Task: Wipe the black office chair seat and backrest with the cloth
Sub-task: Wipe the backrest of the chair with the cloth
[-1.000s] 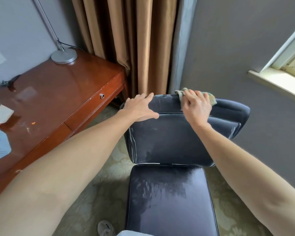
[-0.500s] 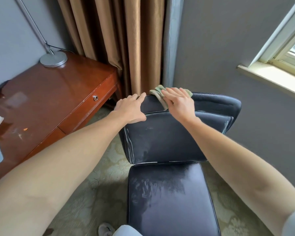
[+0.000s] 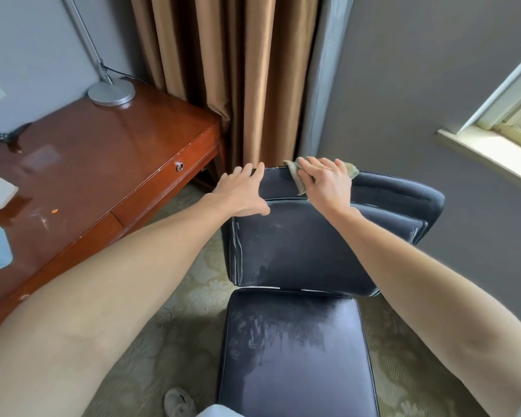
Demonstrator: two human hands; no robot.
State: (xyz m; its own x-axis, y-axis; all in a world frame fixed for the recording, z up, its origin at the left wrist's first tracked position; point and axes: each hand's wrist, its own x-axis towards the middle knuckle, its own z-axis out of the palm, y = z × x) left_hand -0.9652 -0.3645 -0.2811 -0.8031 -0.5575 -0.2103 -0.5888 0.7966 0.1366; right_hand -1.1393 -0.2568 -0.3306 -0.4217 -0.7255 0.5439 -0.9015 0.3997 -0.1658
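Note:
The black office chair stands in front of me, its seat streaked with damp marks and its backrest rising behind it. A green cloth lies over the backrest's top edge. My right hand presses flat on that cloth, fingers spread, at the middle of the top edge. Resting on the top left corner of the backrest is my left hand, fingers apart and holding nothing.
A red-brown wooden desk with a drawer stands at the left, carrying a lamp base. Brown curtains hang behind the chair. A window sill juts out at the right. My shoe is on the patterned carpet.
My right hand slid the cloth left along the backrest's top edge, then a little back to the right. My left hand stayed on the left corner.

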